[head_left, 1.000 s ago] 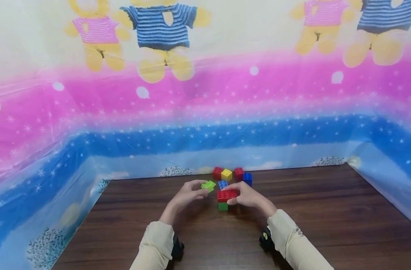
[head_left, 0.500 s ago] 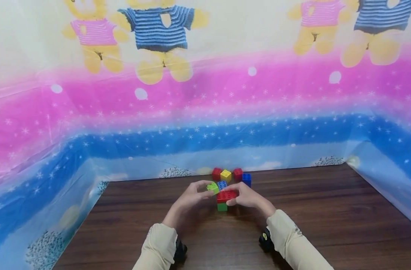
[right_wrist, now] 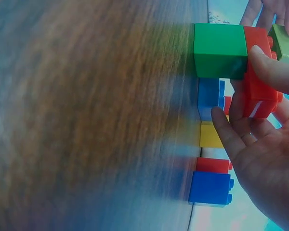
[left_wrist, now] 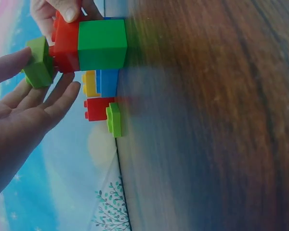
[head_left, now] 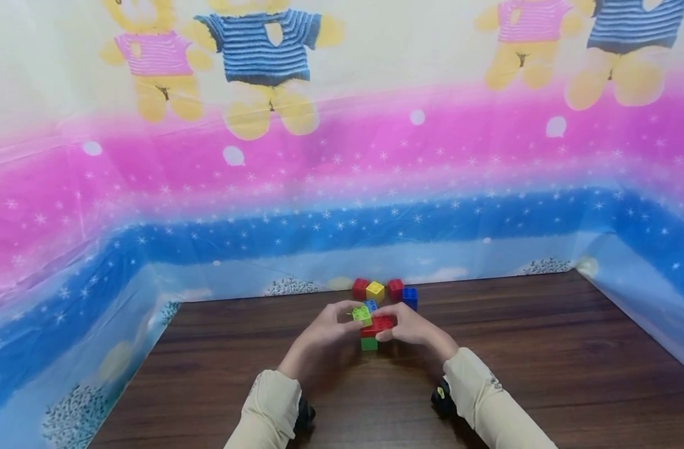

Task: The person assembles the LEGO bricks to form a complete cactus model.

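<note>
My left hand (head_left: 325,327) pinches a lime green brick (head_left: 361,315) between thumb and fingers. In the left wrist view this lime brick (left_wrist: 38,62) sits tilted against the studs on top of a long red brick (left_wrist: 66,45), at the red brick's left end. My right hand (head_left: 417,327) grips the red brick (head_left: 382,324) by its right part, thumb on the near side and fingers behind. Below the red brick's left half is a green brick (head_left: 369,343), standing on the table. The right wrist view shows the red brick's right end (right_wrist: 260,94) overhanging the green one (right_wrist: 219,50).
Just behind the hands stands a blue brick (head_left: 371,305). Farther back are a red brick (head_left: 360,287), a yellow brick (head_left: 375,291), another red one (head_left: 395,289) and a dark blue brick (head_left: 410,298). A thin lime piece (left_wrist: 114,120) stands there too. Printed cloth (head_left: 342,243) hangs behind the table.
My left hand has moved right, carrying the lime brick from beside the stack to over the red brick's left end. The right hand stays in place on the red brick.
</note>
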